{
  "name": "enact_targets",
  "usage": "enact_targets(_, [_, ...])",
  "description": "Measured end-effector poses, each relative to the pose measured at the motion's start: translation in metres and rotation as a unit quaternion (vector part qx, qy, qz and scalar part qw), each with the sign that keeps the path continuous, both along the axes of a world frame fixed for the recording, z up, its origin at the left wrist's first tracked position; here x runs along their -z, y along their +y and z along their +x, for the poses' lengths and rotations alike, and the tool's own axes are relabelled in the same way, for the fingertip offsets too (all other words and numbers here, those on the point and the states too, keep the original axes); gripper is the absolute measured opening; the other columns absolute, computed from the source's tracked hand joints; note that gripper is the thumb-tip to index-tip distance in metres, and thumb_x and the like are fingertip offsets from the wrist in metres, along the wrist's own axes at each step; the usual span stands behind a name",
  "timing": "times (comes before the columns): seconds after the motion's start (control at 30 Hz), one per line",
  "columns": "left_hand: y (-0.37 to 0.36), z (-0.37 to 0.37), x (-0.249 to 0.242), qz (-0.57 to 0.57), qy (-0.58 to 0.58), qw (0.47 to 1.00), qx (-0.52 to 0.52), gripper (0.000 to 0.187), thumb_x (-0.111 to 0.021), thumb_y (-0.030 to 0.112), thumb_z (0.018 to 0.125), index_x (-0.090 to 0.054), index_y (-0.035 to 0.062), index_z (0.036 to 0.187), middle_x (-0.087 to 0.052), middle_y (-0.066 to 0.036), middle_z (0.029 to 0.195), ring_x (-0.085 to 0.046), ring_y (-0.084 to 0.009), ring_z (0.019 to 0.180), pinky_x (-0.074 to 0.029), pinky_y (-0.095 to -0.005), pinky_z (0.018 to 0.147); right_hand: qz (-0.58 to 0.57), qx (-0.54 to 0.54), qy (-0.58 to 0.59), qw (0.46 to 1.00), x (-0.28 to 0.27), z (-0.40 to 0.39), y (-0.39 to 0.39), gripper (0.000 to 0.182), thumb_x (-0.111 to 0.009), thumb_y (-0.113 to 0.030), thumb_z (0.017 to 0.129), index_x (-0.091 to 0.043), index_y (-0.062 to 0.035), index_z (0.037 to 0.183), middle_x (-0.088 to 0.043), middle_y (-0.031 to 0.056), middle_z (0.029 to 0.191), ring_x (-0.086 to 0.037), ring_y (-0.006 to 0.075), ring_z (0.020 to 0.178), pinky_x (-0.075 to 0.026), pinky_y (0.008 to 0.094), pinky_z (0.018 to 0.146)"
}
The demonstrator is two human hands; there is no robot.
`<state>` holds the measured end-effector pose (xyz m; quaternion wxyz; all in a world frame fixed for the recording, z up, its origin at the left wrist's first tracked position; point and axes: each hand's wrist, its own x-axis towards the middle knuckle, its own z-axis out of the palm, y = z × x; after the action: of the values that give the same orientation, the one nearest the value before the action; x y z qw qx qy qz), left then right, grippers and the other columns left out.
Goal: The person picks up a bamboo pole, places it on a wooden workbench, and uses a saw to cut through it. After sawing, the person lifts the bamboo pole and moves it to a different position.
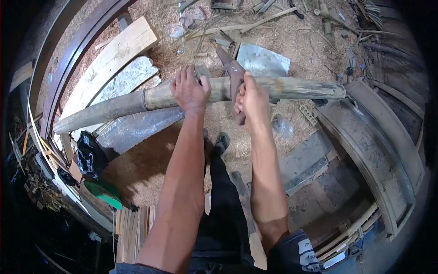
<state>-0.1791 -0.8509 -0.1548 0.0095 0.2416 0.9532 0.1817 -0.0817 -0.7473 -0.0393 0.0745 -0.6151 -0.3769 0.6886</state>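
A long, thick bamboo-like pole (301, 88) with a ring joint lies crosswise in front of me, greenish brown and streaked. My left hand (190, 87) rests over its middle, fingers curled down round the far side. To the right, my right hand (252, 101) is closed round a dark brown, flat, blade-shaped tool (234, 73). That tool crosses the pole; its pointed end reaches beyond the far side and its lower end shows below my fingers. Part of the tool is hidden by my right hand.
Sawdust covers the ground. A pale curved plank (114, 59) and a dark curved frame (75, 59) lie at left. A grey metal sheet (262, 59) is beyond the pole. At right stands a curved wooden frame (365, 141). A black plastic bag (90, 154) sits at lower left.
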Motion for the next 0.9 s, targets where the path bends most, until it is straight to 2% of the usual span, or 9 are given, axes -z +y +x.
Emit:
enact_targets(0.07, [-0.001,0.0,0.003,-0.004,0.017,1.0,0.001,0.039,-0.06,0.025,0.082,-0.068,0.0105,0.117,-0.068,-0.008,0.123,-0.06,-0.0252,0.12,-0.041,-0.0443,0.101,0.012,-0.004,0.041,0.999,-0.005,0.024,-0.015,0.054,-0.047,-0.042,0.105,-0.039,-0.0127,0.061,-0.039,-0.0027,0.051,-0.039,0.0096,0.045,-0.033,0.0285,0.045])
enact_targets(0.13, [-0.001,0.0,0.006,0.007,0.022,1.0,-0.003,0.04,-0.06,0.025,0.081,-0.068,0.0103,0.118,-0.068,-0.008,0.124,-0.06,-0.0251,0.119,-0.041,-0.044,0.102,0.155,-0.058,0.075,0.983,-0.022,0.057,-0.043,0.055,-0.048,-0.042,0.105,-0.048,-0.0069,0.063,-0.046,-0.0002,0.055,-0.042,0.0092,0.048,-0.031,0.03,0.046])
enact_targets(0.2, [-0.003,0.001,0.005,0.003,0.0,1.0,-0.005,0.041,-0.06,0.027,0.083,-0.067,0.0117,0.121,-0.067,-0.008,0.125,-0.058,-0.0256,0.122,-0.038,-0.044,0.105,0.198,-0.049,0.035,0.978,-0.033,0.087,-0.082,0.053,-0.048,-0.038,0.105,-0.049,-0.0045,0.064,-0.046,-0.0005,0.056,-0.043,0.0088,0.05,-0.031,0.0298,0.047])
enact_targets(0.5, [-0.003,0.0,0.004,0.004,-0.026,1.0,-0.007,0.043,-0.059,0.027,0.084,-0.065,0.0121,0.125,-0.065,-0.01,0.129,-0.057,-0.0264,0.125,-0.035,-0.0446,0.109,0.154,-0.051,0.003,0.987,-0.062,0.164,-0.174,0.049,-0.049,-0.03,0.104,-0.052,-0.0001,0.066,-0.05,0.0018,0.058,-0.047,0.0097,0.054,-0.036,0.0297,0.05])
enact_targets(0.7, [-0.001,-0.002,0.004,0.017,-0.022,1.0,-0.006,0.044,-0.059,0.026,0.084,-0.065,0.0114,0.124,-0.065,-0.01,0.13,-0.056,-0.0259,0.126,-0.035,-0.0444,0.109,0.173,-0.084,-0.026,0.981,-0.068,0.142,-0.159,0.048,-0.048,-0.03,0.105,-0.052,-0.0026,0.065,-0.046,0.0015,0.055,-0.044,0.0091,0.051,-0.035,0.0306,0.048])
enact_targets(0.77, [-0.001,0.0,0.005,0.014,-0.023,1.0,-0.001,0.044,-0.059,0.026,0.083,-0.065,0.0114,0.124,-0.065,-0.01,0.13,-0.056,-0.0257,0.126,-0.035,-0.0445,0.109,0.126,-0.064,-0.036,0.989,-0.049,0.119,-0.134,0.05,-0.047,-0.031,0.106,-0.051,-0.0009,0.066,-0.043,0.0037,0.054,-0.043,0.0104,0.05,-0.033,0.0333,0.047])
enact_targets(0.83, [-0.001,-0.001,0.005,0.015,-0.003,1.0,-0.004,0.044,-0.061,0.026,0.081,-0.067,0.0096,0.121,-0.065,-0.008,0.129,-0.057,-0.0249,0.124,-0.038,-0.0438,0.105,0.179,-0.121,-0.049,0.975,-0.021,0.08,-0.1,0.054,-0.047,-0.035,0.106,-0.05,0.0016,0.067,-0.042,0.0059,0.053,-0.044,0.0138,0.049,-0.033,0.0366,0.048])
enact_targets(0.87, [-0.004,-0.001,0.005,0.01,-0.003,1.0,-0.003,0.044,-0.061,0.026,0.081,-0.067,0.0096,0.121,-0.065,-0.008,0.129,-0.057,-0.0249,0.124,-0.038,-0.0438,0.105,0.191,-0.089,-0.058,0.976,-0.005,0.051,-0.083,0.059,-0.045,-0.04,0.106,-0.05,0.0031,0.066,-0.043,0.0065,0.052,-0.044,0.0167,0.05,-0.033,0.0389,0.05])
enact_targets(0.9, [-0.004,-0.001,0.005,0.007,-0.006,1.0,-0.002,0.044,-0.061,0.026,0.08,-0.067,0.0097,0.121,-0.065,-0.008,0.129,-0.057,-0.0248,0.124,-0.038,-0.0437,0.105,0.189,-0.096,-0.052,0.976,0.002,0.03,-0.06,0.057,-0.047,-0.041,0.106,-0.049,-0.0028,0.064,-0.043,0.0021,0.051,-0.042,0.0131,0.047,-0.032,0.0337,0.047])
